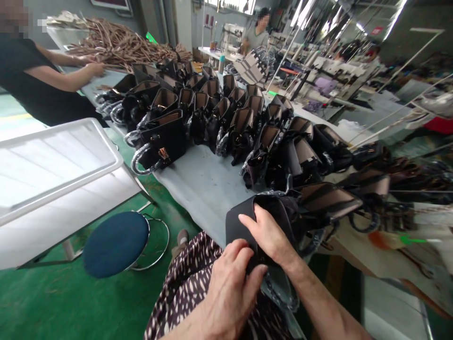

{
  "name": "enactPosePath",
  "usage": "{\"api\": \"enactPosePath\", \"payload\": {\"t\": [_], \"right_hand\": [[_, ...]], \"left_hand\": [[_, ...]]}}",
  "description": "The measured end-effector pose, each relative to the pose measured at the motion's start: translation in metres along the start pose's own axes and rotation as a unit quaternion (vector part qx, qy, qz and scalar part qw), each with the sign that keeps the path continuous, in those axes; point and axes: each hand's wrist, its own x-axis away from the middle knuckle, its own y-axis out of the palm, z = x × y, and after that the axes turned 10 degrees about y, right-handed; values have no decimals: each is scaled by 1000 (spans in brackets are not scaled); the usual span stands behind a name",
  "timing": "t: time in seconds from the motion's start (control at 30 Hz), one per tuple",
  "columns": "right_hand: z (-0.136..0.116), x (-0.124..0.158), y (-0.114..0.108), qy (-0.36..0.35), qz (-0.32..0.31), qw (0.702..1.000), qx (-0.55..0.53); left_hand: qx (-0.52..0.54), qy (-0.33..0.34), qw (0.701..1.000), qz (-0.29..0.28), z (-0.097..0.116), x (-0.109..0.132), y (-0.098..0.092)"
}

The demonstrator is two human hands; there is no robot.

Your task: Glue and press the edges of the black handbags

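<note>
Taking the way the person faces as twelve o'clock, I see the green floor showing widest toward nine. A table with a pale grey-blue cover stretches away at twelve. At ten stands a white tray, and beyond it, at eleven, a co-worker in black reaches toward a heap of brown strips. Black bags crowd the table from eleven round to two, many gaping to show brown linings.

Nearer, at nine, sits a round blue stool on a metal frame. Close in front of the person is the bag in hand, at the table's near edge; I cannot tell whether it rests on the table or the lap.

The left hand grips its near side, fingers curled over. The right hand holds it at the mouth in a narrow pinch, thumb on the dark panel, the other fingers partly hidden.

Toward eleven, one standing bag shows a film-wrapped handle and, smallest, a gold clasp.
</note>
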Motion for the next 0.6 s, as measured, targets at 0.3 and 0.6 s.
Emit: {"api": "enactPosePath", "payload": {"t": [0.3,0.6], "right_hand": [[-24,13,-53,27,-90,944,-315],[6,-37,-37,122,-183,908,-356]], "left_hand": [[46,-280,918,277,-64,11,-101],[301,-287,887,201,-101,18,-108]]}}
